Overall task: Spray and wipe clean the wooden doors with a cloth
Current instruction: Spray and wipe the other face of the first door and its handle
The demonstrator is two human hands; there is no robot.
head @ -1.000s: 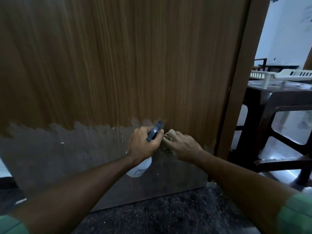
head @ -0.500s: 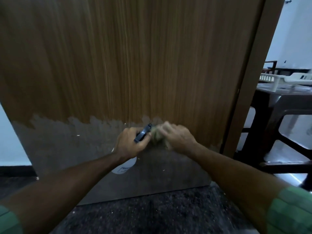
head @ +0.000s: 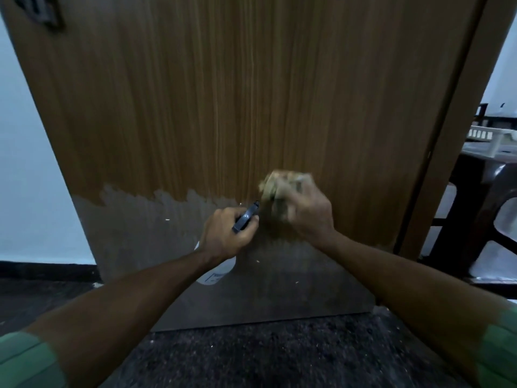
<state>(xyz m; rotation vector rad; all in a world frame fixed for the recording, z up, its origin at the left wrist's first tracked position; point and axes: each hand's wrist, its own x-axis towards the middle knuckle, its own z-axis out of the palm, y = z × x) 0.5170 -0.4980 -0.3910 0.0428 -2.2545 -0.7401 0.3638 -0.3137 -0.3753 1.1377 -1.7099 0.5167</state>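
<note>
The wooden door (head: 251, 107) fills most of the head view, its vertical grain brown above and its lower band worn to a dull grey with a ragged upper edge. Both forearms reach in from the bottom corners, each ending in a green sleeve (head: 25, 359).

The left hand (head: 223, 236) is curled around the neck of a spray bottle (head: 216, 271); its grip is closed tight on the dark spray head (head: 246, 217), which angles up and to the right. The white body of the bottle hangs below the wrist, in front of the grey band.

The right hand (head: 305, 211) sits just beside the left, a little higher, at the line where brown meets grey. Its fingers are bunched around a crumpled, pale tan cloth (head: 279, 182), which sticks out above the knuckles and lies against the door. The hand and cloth are blurred, so the exact lie of the fingers cannot be told.

The floor (head: 265, 357) under the door is dark and speckled. To the left is a pale wall (head: 30, 177) with a black skirting strip. To the right, past the door frame (head: 458, 121), stands a dark surface (head: 481, 175) carrying a white plastic rack (head: 492, 137).
</note>
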